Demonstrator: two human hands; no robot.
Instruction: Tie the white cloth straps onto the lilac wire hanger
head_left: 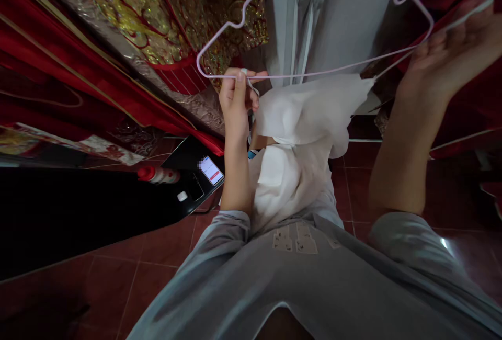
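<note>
Left hand (238,91): thumb and fingers pinched on the lower bar of a pale pink wire clothes hanger (298,76), near its left corner, with a thin white loop at the same fingers. Right hand (443,49): up at the hanger's other corner, a white strap (392,65) running taut to it from the cloth; blurred, can't tell if its fingers are closed. Sheer off-white fabric garment (306,120) hangs between and below both grips.

Step in hand, my read: fitting the garment to the hanger by its straps. Next move calls for a steady left pinch and the right strap over its corner; slack could let it slip.

Surface: glossy black table (86,214), below and left of the left grip, with a lit phone (212,171) and red-capped bottle (159,174). Room: gold-sequined red cloth (164,10) left above that grip, grey panel (349,15) beyond the hanger, red tile floor (113,282) below.
</note>
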